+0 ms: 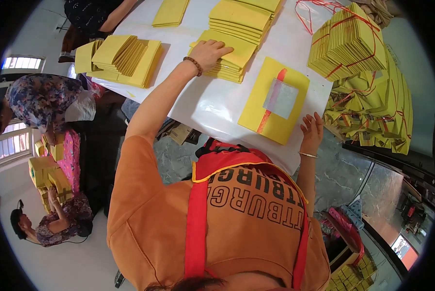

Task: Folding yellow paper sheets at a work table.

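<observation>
My left hand (210, 56), with a beaded bracelet, lies on top of a stack of folded yellow paper pieces (244, 54). Its fingers are stretched over the upper sheet; I see no grip closed around it. Right of that stack lies a flat yellow paper packet (261, 106) with a red stripe and a pale see-through patch. My right hand (312, 132), wearing a bangle, is at the table's edge beside the packet's lower right corner. Its fingers are apart and hold nothing.
On the white-covered table (198, 109) stand a fanned yellow stack (125, 58) at left and a bundle tied with red string (346, 43) at right. More tied bundles (372, 106) hang past the right edge. Other people work at left, one in a floral top (45, 99).
</observation>
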The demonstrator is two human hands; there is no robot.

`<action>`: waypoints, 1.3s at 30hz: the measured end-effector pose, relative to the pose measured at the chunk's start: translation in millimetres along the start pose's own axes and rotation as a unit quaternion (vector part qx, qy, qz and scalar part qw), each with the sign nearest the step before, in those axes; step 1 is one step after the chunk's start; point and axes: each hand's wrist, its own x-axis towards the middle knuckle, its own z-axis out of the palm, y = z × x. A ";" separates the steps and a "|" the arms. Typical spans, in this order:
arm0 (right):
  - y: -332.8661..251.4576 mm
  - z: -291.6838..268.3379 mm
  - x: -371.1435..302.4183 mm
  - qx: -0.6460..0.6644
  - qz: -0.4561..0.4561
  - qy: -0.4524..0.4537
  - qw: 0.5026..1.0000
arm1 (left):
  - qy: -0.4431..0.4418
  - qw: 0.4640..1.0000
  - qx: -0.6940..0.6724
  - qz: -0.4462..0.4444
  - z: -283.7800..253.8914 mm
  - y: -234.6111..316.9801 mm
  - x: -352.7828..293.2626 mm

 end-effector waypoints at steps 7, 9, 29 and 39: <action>8.5 9.4 -5.9 -0.171 -0.096 0.006 0.981 | 0.064 0.997 0.005 -0.040 39.2 25.8 -19.8; 10.9 12.0 -9.6 -0.310 -0.242 -0.029 0.919 | 0.060 0.995 -0.026 -0.078 34.2 32.0 -21.6; 20.6 20.8 5.1 -0.489 -0.357 -0.223 0.764 | 0.022 0.946 -0.201 0.252 2.2 147.9 -48.4; 30.3 12.6 13.4 -0.363 -0.282 -0.233 0.857 | -0.074 0.899 -0.386 0.195 7.8 142.8 -41.2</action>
